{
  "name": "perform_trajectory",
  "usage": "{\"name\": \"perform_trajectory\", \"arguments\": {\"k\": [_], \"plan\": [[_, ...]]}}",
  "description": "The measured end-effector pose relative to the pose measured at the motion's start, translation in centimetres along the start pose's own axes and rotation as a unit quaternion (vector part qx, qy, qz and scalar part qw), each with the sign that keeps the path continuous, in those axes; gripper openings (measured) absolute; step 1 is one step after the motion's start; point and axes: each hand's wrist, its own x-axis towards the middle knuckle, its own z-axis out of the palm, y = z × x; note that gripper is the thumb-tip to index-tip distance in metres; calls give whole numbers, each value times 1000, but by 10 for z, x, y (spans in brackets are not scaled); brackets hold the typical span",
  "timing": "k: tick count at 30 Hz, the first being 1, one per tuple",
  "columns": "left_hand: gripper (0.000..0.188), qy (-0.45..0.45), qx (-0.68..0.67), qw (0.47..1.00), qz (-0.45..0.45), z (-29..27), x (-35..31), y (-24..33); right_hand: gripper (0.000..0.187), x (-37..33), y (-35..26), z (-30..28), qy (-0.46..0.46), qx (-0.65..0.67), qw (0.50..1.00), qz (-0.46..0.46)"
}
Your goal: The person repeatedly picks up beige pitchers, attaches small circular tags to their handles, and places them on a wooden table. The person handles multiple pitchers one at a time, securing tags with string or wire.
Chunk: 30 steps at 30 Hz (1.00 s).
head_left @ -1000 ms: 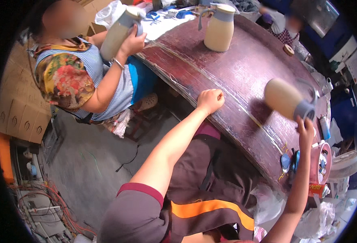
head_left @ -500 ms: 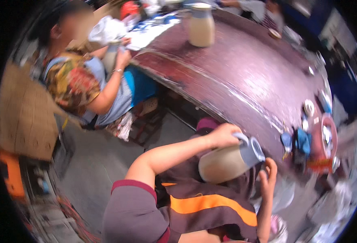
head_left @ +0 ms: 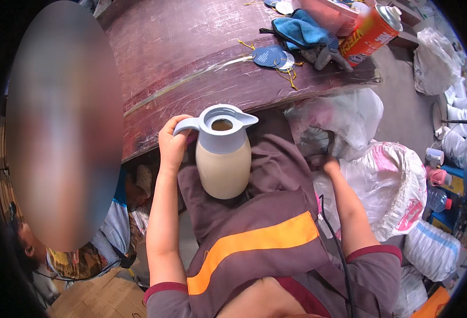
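Note:
A beige thermos jug [head_left: 224, 172] with a grey-blue collar, spout and handle stands about upright over my lap. Its top is uncovered, and the round mouth looks dark inside. My left hand [head_left: 173, 142] is closed around the handle, on the jug's left side. Over to the right, my right hand [head_left: 327, 163] reaches down among clear plastic bags [head_left: 344, 119], beside a white woven sack [head_left: 389, 183]. Its fingers are mostly hidden there, so what they touch cannot be made out.
Ahead stands a worn dark-red table [head_left: 180, 58]. On its right part lie blue round tags [head_left: 269, 56] with yellow strings, a blue cloth [head_left: 299, 31], an orange spray can [head_left: 368, 37] and a pink basket [head_left: 326, 15]. A co-worker [head_left: 74, 259] sits at left near cardboard [head_left: 98, 297].
The jug has gone from lying tilted to upright, still held by the handle in my left hand. My right hand has left the jug's mouth for the bags. The view has turned right.

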Motion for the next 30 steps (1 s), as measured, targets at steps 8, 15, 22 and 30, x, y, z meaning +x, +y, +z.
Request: {"name": "perform_trajectory", "arguments": {"k": [8,15,22,30], "plan": [[27,30,21,996,-85,-1,8,-3,31,78,-35,-25,277,-76,907,-307],[14,-24,3,998,-60,1,20,1,31,41,-6,60,44,-142,986,-76],[18,-6,-18,998,-67,-4,16,-4,40,65,22,53,10,-90,982,-163],[15,-10,34,999,-26,-10,-22,35,48,-133,-65,-238,-96,362,904,-207]]}}
